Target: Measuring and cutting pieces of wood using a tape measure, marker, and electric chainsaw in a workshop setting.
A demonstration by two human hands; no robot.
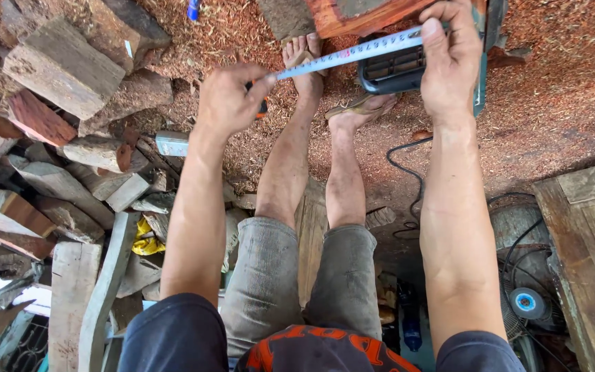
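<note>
Stacked wood offcuts [63, 69], floor fan [528, 282]

The ground [559, 89] is covered in reddish-brown sawdust and wood chips. On its left side lies a loose heap of rough wood offcuts [56, 138], grey and weathered for the most part, a few with red-cut faces; a yellow crumpled scrap [147, 242] sits among the lower pieces. A black cable [408, 172] snakes across the sawdust near the middle. A worn plank [311, 241] lies lengthwise below the cable. At the lower right a fan [525, 289] with a wire guard and blue hub rests on the ground, just beside weathered grey boards [593, 234]. At the top edge a red-faced block of wood [359, 15] rests on the sawdust, with a small blue object [193, 9] well to its left.
</note>
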